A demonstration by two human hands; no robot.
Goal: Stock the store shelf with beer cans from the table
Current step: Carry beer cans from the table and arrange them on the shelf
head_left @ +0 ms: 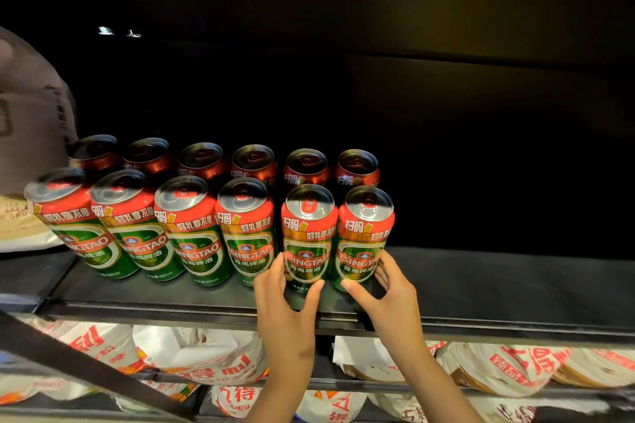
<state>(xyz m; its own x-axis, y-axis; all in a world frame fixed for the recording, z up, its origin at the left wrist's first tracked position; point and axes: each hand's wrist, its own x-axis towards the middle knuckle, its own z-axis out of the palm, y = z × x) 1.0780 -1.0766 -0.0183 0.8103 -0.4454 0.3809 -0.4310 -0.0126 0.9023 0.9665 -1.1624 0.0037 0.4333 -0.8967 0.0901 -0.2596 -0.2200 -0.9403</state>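
Dark store shelf (515,280) here, black board with a black back wall, and two rows of Tsingtao beer cans standing on its left half. Six in the front row (165,233), six more in the back row (202,161) right behind them. Left hand (285,288) is wrapped round the bottom of the fifth front can (307,237), thumb on one side, fingers on the other. Right hand (385,288) grips the sixth front can (364,233) low down the same way. Both cans are upright, touching each other, near the shelf's front edge. Grey sack (31,106) sits at far left beside the cans. Below, white bags with red print (206,354) fill the lower shelf.
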